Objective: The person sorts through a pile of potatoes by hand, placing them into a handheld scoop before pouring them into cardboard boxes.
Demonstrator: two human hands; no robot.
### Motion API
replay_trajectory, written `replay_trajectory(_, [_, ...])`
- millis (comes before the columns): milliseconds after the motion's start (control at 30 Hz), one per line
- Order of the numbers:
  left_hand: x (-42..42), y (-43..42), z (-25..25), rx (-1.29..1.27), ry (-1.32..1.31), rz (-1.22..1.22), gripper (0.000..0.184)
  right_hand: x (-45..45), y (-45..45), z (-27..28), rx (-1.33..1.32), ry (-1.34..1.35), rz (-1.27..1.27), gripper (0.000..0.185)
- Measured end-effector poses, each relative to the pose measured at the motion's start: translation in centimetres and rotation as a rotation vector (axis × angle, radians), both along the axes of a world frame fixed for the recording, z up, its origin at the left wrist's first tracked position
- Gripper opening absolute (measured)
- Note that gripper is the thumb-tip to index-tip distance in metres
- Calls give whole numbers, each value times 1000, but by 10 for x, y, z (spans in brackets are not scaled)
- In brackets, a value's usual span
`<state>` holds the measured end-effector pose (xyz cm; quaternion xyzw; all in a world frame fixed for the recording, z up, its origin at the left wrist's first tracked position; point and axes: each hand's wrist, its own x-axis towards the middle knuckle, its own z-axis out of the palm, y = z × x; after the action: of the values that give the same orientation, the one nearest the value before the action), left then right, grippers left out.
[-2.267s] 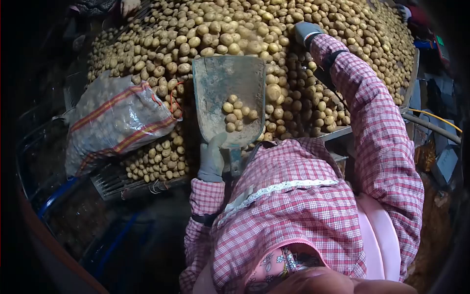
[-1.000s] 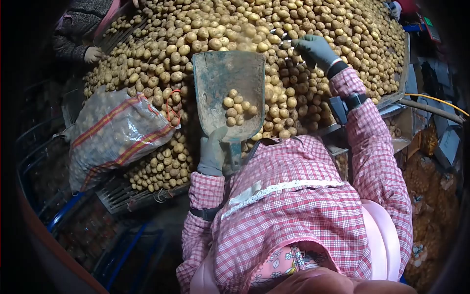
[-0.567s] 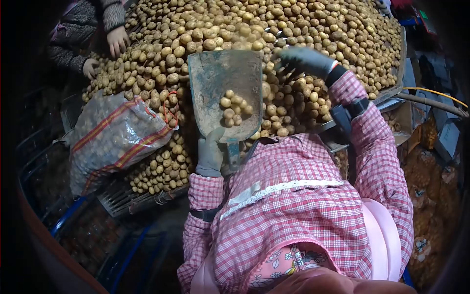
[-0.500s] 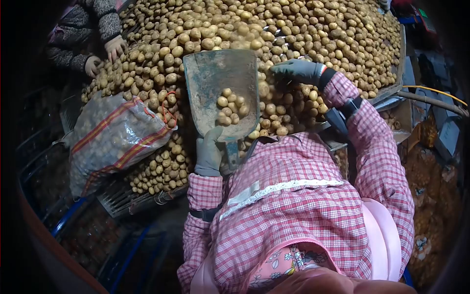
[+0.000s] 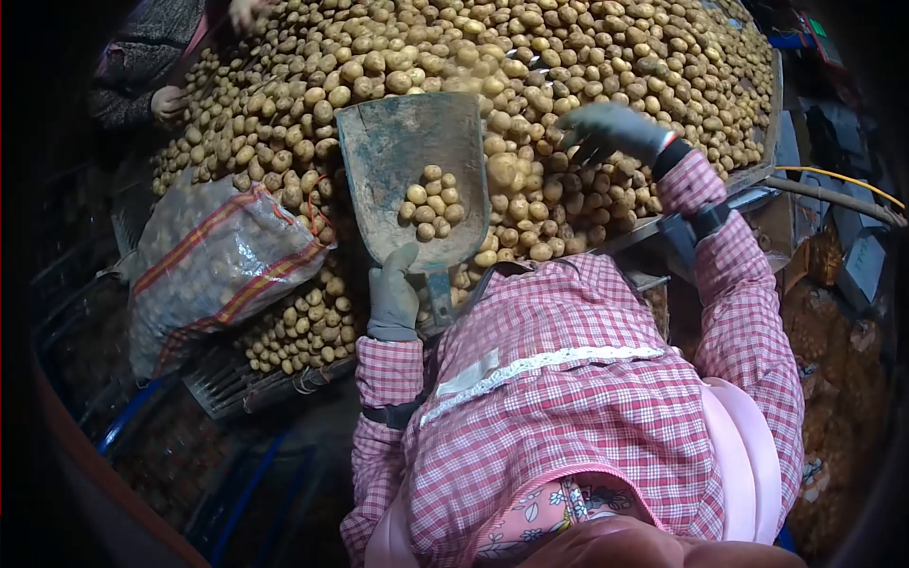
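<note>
A worn blue-green scoop point(image 5: 379, 156) lies tilted on the potato heap, with several small potatoes point(image 5: 434, 202) gathered toward its handle end. My left hand point(image 5: 394, 295), in a grey glove, grips the scoop's near edge beside the handle. My right hand point(image 5: 614, 130), also gloved, is over the potatoes point(image 5: 578, 194) to the right of the scoop. Its fingers are bent and partly smeared by motion, and I cannot make out anything in them.
A filled mesh sack point(image 5: 222, 260) with red and yellow stripes lies at the left. Another person's hand point(image 5: 169, 102) touches the heap at the upper left. A metal table edge point(image 5: 772, 123) and a pole point(image 5: 833, 196) are at the right.
The scoop and my left hand have shifted left, and the potatoes inside have rolled. My right hand moved from the far heap closer, to the scoop's side, then back right. The other person's hands moved.
</note>
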<state>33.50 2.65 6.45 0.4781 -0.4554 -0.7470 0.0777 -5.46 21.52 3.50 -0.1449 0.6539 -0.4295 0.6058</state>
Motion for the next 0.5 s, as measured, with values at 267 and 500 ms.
replay_trajectory(267, [9, 2, -8, 8, 96, -17, 40, -49, 19, -46, 66, -216, -309, 48])
replay_trajectory(500, [0, 2, 8, 69, 47, 15, 39, 29, -12, -14, -37, 446, -83, 35])
